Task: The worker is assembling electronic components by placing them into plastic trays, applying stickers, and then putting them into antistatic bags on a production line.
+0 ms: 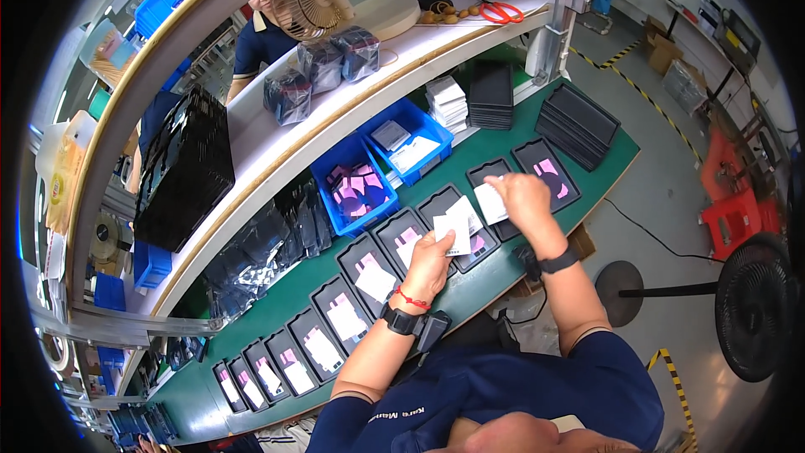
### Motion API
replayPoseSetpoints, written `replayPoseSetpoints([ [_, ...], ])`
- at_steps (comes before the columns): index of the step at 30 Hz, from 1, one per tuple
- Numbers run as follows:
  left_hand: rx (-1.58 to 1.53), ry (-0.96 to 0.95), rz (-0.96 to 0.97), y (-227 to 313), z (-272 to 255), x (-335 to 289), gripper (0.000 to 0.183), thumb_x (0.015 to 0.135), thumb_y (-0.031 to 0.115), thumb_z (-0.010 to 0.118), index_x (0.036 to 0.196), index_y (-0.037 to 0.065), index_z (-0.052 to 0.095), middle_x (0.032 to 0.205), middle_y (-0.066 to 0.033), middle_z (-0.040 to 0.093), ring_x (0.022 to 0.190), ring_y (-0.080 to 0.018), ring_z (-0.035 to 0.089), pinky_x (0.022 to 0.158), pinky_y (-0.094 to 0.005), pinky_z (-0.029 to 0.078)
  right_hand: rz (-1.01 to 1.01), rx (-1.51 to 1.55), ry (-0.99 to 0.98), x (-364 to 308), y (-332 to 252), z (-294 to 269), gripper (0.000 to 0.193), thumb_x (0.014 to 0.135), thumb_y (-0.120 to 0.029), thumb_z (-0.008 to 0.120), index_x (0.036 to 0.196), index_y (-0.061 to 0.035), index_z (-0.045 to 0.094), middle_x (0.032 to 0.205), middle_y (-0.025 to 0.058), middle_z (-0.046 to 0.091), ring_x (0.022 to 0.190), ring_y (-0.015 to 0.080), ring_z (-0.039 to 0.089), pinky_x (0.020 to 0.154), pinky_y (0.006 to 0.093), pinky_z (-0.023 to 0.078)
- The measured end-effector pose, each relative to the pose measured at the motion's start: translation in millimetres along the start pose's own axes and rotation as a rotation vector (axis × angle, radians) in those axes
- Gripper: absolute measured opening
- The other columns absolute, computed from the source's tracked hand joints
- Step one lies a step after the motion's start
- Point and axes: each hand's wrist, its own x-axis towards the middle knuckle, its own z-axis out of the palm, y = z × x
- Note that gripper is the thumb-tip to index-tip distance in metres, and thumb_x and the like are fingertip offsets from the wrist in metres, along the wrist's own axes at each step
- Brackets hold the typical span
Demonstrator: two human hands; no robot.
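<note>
My left hand (428, 266) is closed on a small fan of white cards (453, 233), held above a black tray (493, 249). To its right, my right hand (526, 201) pinches a single white card (490, 202) over another black tray (478, 174). The card partly covers that tray, and what lies beneath is hidden. The rightmost tray in the row (573, 193) holds pink and dark pieces with no white card showing. Trays to the left, such as one tray (339, 286), have white cards lying on pink pieces.
Behind the row stand a blue bin (387, 208) of pink and dark pieces and a blue bin (447, 149) of white papers. Stacked black trays (579, 124) sit at the table's far right. A shelf (402, 59) runs above the green table (616, 153). A black fan (752, 306) stands right.
</note>
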Motion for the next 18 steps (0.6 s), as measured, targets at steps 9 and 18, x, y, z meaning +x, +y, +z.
replayPoseSetpoints([
  [9,0.073,0.160,0.236,4,5,-9,0.013,0.089,0.012,0.058,0.094,0.002,0.065,0.088,-0.0039,0.067,0.072,-0.0084,0.060,0.058,-0.0218,0.044,0.085,-0.261,-0.137,10,37,0,0.047,0.074,-0.050,0.065,0.068,-0.0029,0.066,0.072,0.0161,0.065,0.068,0.0303,0.064,0.056,0.0394,0.049],
  [18,1.091,-0.163,0.478,-11,36,14,0.041,0.082,0.018,0.065,0.116,-0.002,0.054,0.106,-0.0160,0.062,0.094,-0.0260,0.061,0.081,-0.0346,0.048,0.118,0.793,-0.150,-20,36,-4,0.018,0.082,-0.015,0.062,0.089,0.0016,0.058,0.076,0.0187,0.062,0.075,0.0254,0.063,0.068,0.0337,0.047],
])
